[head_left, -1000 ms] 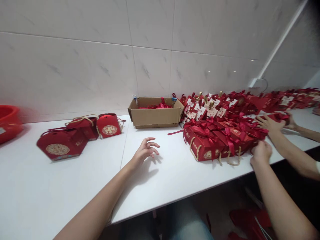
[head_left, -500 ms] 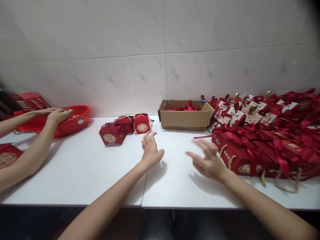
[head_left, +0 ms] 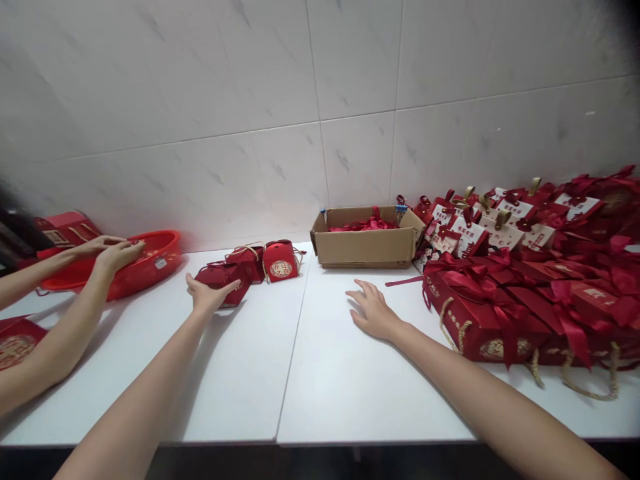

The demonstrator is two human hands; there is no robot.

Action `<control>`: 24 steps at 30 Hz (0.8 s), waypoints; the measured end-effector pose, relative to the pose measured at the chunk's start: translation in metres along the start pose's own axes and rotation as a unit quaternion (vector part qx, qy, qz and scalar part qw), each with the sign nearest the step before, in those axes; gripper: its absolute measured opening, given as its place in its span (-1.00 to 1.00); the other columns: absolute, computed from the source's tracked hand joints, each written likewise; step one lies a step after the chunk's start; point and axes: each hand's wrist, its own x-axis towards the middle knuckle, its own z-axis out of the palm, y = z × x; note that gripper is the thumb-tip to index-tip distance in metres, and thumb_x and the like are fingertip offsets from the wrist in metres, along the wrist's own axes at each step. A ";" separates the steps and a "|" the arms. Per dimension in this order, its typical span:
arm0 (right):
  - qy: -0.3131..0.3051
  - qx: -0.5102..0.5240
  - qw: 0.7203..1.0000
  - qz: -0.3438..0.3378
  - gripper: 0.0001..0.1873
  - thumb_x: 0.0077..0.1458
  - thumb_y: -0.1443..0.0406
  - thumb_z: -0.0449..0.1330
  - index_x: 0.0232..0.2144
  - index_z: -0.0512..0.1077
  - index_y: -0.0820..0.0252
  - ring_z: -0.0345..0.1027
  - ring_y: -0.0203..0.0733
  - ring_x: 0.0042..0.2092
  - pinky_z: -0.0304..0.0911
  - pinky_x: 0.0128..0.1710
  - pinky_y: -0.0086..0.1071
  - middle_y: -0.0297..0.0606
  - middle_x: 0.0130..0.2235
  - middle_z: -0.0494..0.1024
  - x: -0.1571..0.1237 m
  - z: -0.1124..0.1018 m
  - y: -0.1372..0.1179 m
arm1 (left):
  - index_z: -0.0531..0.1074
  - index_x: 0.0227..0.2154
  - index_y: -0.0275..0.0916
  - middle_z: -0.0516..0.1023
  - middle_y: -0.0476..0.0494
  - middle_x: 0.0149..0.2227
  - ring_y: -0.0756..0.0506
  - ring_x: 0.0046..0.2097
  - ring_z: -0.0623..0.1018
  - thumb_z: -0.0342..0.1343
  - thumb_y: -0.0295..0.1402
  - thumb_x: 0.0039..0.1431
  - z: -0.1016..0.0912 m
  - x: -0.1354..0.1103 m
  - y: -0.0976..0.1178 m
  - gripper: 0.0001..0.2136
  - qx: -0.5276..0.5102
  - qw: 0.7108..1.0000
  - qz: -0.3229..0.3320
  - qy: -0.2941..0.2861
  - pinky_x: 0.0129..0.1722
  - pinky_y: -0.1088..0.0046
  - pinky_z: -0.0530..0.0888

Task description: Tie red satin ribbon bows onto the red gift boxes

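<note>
My left hand [head_left: 206, 295] is at a dark red gift box [head_left: 231, 275], thumb and fingers spread across its near side. The hand covers part of the box, and I cannot tell whether the fingers touch it. Behind and to the right stand another dark red box [head_left: 254, 257] and a brighter red box [head_left: 281, 261] with a gold emblem and cord handles. My right hand [head_left: 375, 312] hovers low over the white table, fingers apart, holding nothing. It is nearest to a cardboard box [head_left: 363, 248] with dark red ribbons [head_left: 373, 220] inside.
At left, another person's hands [head_left: 117, 257] are over a red plastic basin [head_left: 160, 273]. More red boxes [head_left: 20, 340] lie near that person's arm. On the right stand several ribboned red boxes [head_left: 493, 317] and tagged packages [head_left: 470, 237]. A tiled wall [head_left: 250, 160] backs the table [head_left: 320, 373].
My left hand has moved left from the middle of the table to the dark red gift box. The right hand has shifted left, away from the ribboned boxes. The view has tilted slightly.
</note>
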 end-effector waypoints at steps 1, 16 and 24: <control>0.001 0.003 1.000 0.005 -0.56 0.09 0.30 0.05 0.04 0.28 0.20 -0.16 0.01 0.26 -0.06 0.16 -0.06 0.02 0.22 0.06 -0.001 0.000 0.001 | -0.36 0.20 -0.37 -0.17 -0.51 0.21 -0.46 0.24 0.00 0.31 -0.06 -0.28 0.002 -0.002 0.002 0.14 -0.014 1.000 -0.005 0.001 0.17 -0.04 0.09; 0.041 0.029 0.995 0.081 -0.57 0.04 0.30 0.07 0.00 0.30 0.26 -0.04 0.05 0.18 0.03 0.11 -0.08 0.02 0.14 0.17 0.000 0.005 0.010 | -0.10 0.06 -0.11 0.14 -0.26 0.09 -0.21 0.09 0.31 0.28 -0.31 -0.18 0.052 -0.121 0.078 -0.22 -0.156 0.915 0.307 -0.209 0.08 0.18 0.29; 0.051 0.022 0.992 0.109 -0.63 0.06 0.27 0.07 -0.05 0.35 0.19 0.05 -0.04 0.15 0.11 0.08 -0.19 -0.07 0.09 0.26 0.002 0.002 0.011 | 0.00 -0.01 -0.08 0.17 -0.18 0.05 -0.15 0.02 0.35 0.27 -0.32 -0.16 0.087 -0.139 0.087 -0.32 -0.219 0.881 0.239 -0.345 0.02 0.21 0.34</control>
